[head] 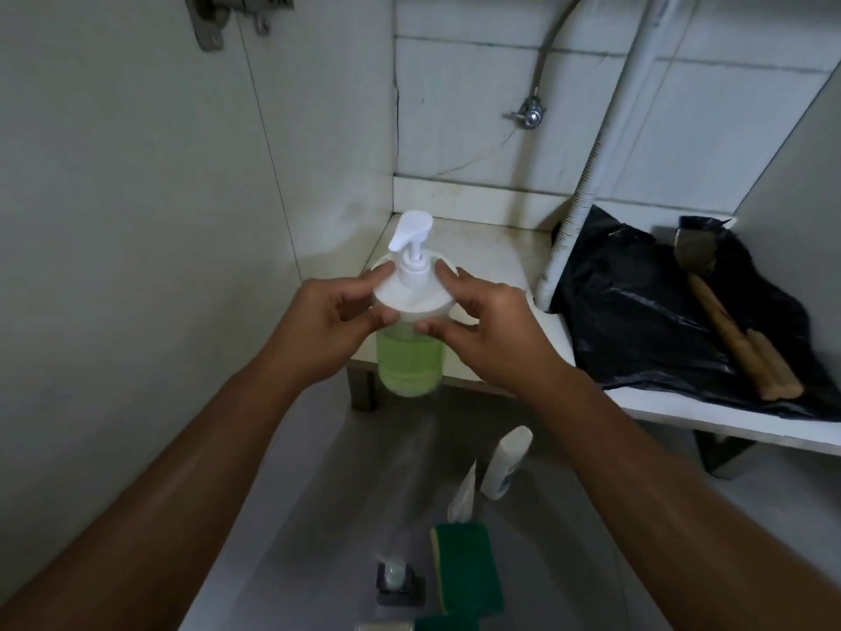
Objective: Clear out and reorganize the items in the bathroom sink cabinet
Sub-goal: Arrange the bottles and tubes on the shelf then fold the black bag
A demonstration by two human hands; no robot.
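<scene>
Both hands hold the green soap pump bottle point(409, 357) upright, the left hand point(318, 330) and right hand point(491, 330) gripping its white cap. Their fingers point(448, 277) close round the rim. A black bag point(646, 311) lies at three o'clock on the cabinet shelf point(491, 248).

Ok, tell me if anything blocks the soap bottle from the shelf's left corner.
Nothing visible does. Both hands, left and right, hold the soap bottle by its cap in front of the shelf, whose left corner is bare. The black bag and the hose sit further right.
</scene>
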